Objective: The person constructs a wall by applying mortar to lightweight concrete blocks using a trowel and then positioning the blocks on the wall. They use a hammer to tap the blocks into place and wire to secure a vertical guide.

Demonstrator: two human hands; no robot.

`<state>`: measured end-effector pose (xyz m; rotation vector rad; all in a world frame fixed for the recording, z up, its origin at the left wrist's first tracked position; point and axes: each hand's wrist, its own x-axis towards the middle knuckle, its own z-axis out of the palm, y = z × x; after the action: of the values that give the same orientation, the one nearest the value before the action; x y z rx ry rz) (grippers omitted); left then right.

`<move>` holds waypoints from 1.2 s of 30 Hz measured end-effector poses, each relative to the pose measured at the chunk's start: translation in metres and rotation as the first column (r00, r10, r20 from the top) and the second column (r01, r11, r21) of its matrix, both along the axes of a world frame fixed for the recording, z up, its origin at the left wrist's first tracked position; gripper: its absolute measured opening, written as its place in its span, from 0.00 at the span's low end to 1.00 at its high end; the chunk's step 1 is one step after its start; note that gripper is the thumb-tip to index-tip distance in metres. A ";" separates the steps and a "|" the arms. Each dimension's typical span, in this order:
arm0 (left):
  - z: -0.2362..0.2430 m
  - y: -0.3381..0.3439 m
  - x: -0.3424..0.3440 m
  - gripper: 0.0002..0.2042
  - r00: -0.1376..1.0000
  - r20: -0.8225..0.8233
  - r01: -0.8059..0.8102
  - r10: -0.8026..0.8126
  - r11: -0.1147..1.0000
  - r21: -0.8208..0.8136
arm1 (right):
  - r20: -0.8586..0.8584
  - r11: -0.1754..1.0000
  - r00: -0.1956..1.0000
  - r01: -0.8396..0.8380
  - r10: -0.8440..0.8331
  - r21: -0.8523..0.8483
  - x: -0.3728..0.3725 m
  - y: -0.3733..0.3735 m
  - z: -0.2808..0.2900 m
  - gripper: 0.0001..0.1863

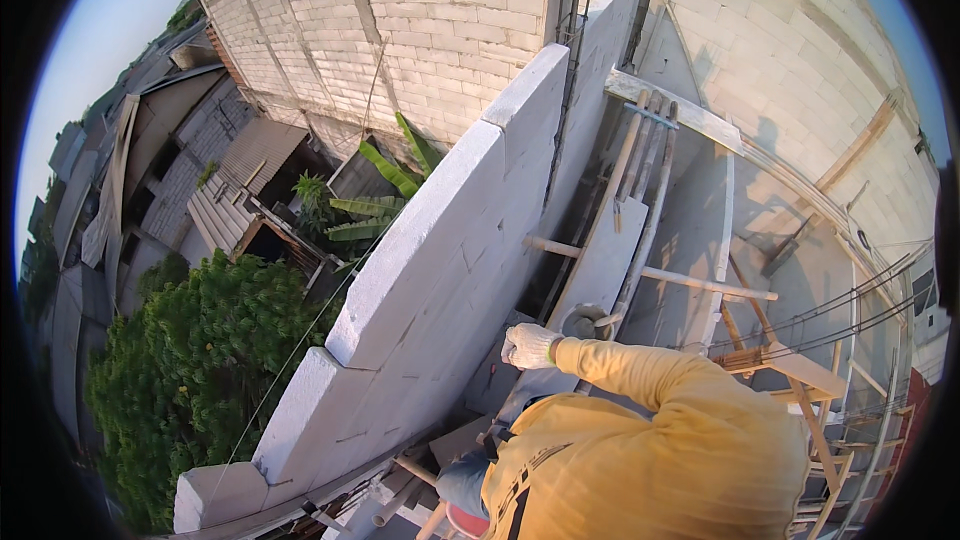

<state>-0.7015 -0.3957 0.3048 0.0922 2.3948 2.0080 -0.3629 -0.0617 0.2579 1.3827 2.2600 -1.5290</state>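
Note:
My right hand, in a pale work glove, is closed in a fist beside the inner face of a white block wall. Whatever the fist holds, if anything, is hidden. A yellow sleeve runs from it to my shoulder. Just beyond the hand, a round dark bucket with grey contents rests on a scaffold plank. A pale handle sticks out at its rim. My left hand is out of the picture.
The wall's top steps up away from me, with a thin string along its outer side. Bamboo poles cross the scaffold. Steel bars rise at the far column. Outside, a leafy tree and roofs lie far below.

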 end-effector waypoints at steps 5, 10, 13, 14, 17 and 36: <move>-0.010 0.011 0.013 0.11 0.999 0.035 0.028 -0.028 1.000 0.009 | 0.042 0.995 0.996 0.082 -0.080 -0.051 0.024 0.003 -0.026 0.10; -0.017 0.009 0.019 0.11 0.997 0.067 0.042 -0.042 0.999 0.014 | 0.074 0.991 0.992 0.105 -0.100 -0.079 0.038 0.008 -0.018 0.09; -0.016 0.014 0.025 0.11 0.997 0.067 0.044 -0.045 0.999 0.008 | 0.018 0.954 0.974 0.224 -0.224 -0.199 0.045 0.015 -0.036 0.09; -0.015 0.015 0.026 0.11 0.997 0.066 0.044 -0.045 0.999 0.008 | 0.014 0.937 0.962 0.270 -0.274 -0.222 0.045 0.020 -0.033 0.08; -0.015 0.019 0.030 0.11 0.997 0.069 0.044 -0.045 0.999 0.011 | -0.013 0.909 0.936 0.338 -0.352 -0.243 0.040 0.033 -0.017 0.08; -0.016 0.043 0.065 0.10 0.991 0.099 0.092 -0.093 0.996 0.019 | -0.481 0.458 0.080 0.472 -0.873 -0.753 -0.063 0.242 0.071 0.21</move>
<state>-0.6365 -0.3528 0.2888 0.0982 2.2726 1.9413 -0.4256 0.1799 0.3288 1.9675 1.0322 -3.4728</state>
